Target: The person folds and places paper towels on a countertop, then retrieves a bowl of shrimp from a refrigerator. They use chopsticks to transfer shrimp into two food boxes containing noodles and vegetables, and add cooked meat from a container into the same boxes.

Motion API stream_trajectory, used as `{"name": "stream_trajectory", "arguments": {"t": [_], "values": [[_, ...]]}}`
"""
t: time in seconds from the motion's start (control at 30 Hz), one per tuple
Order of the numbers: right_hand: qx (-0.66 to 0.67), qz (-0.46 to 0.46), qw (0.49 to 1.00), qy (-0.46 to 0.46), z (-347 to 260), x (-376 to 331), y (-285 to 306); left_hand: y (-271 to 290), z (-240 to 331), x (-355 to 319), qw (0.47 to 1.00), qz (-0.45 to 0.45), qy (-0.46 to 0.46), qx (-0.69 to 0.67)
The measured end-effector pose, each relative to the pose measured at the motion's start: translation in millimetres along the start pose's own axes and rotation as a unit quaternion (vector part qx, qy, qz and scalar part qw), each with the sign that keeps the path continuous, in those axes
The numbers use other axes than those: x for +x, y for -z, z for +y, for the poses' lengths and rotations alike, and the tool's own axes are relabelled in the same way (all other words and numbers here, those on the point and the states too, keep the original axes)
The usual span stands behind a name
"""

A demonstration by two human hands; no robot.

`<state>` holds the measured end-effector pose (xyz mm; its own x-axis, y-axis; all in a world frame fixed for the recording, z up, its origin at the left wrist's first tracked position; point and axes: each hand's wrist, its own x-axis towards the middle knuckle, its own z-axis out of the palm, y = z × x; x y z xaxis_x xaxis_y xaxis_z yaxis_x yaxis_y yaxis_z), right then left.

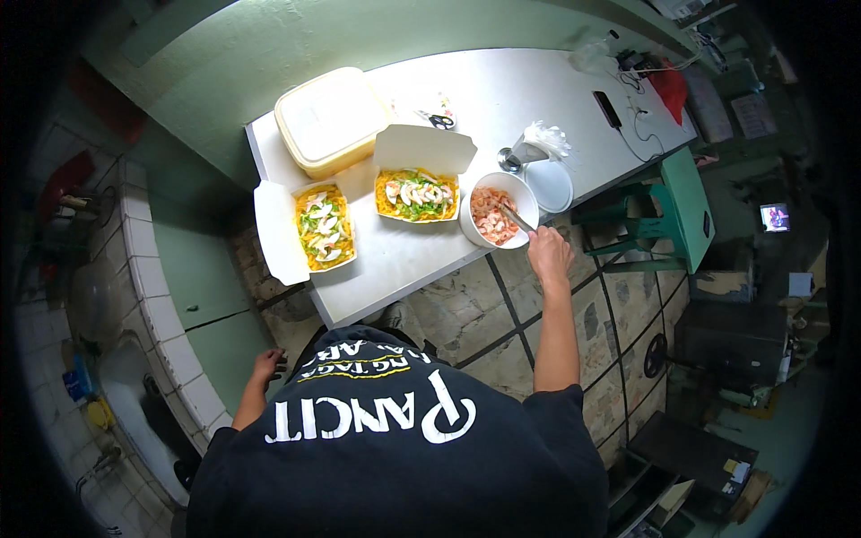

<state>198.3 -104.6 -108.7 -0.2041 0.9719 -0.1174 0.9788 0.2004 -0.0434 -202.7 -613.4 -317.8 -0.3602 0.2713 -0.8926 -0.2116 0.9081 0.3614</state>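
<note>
My right hand (549, 255) grips a metal utensil that looks like tongs (515, 215), its far end down in a white round tub (529, 195) of pink peeled shrimp (491, 215). Left of the tub stands an open paper box (427, 148) of orange noodles (414, 212) topped with greens, egg slices and shrimp. A second open box (280, 235), filled much the same way, sits near the table's left edge. My left hand (268, 363) hangs low beside my body, away from the table, holding nothing, its fingers loosely apart.
On the white table (395, 285) are a lidded yellow container (334, 121), black-handled scissors (439, 120), a metal cup of white tissue (541, 143), a round lid (549, 185) and a charging phone (607, 108). A green stool (641, 220) stands at right, a tiled sink (134, 394) at left.
</note>
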Motion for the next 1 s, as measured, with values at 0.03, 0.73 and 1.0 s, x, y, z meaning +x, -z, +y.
{"name": "stream_trajectory", "arguments": {"t": [0.03, 0.73, 1.0], "values": [[0.001, 0.0, 1.0, 0.001, 4, 3, -4, 0, -3, 1, 1.0, 0.004, 0.006, -0.009], [0.123, 0.167, 0.877, 0.433, -212, -49, -52, -22, -23, -14, 0.992, 0.027, 0.042, -0.116], [0.14, 0.081, 0.903, 0.398, -211, -38, -49, -25, -80, -22, 0.983, 0.038, 0.073, -0.162]]}}
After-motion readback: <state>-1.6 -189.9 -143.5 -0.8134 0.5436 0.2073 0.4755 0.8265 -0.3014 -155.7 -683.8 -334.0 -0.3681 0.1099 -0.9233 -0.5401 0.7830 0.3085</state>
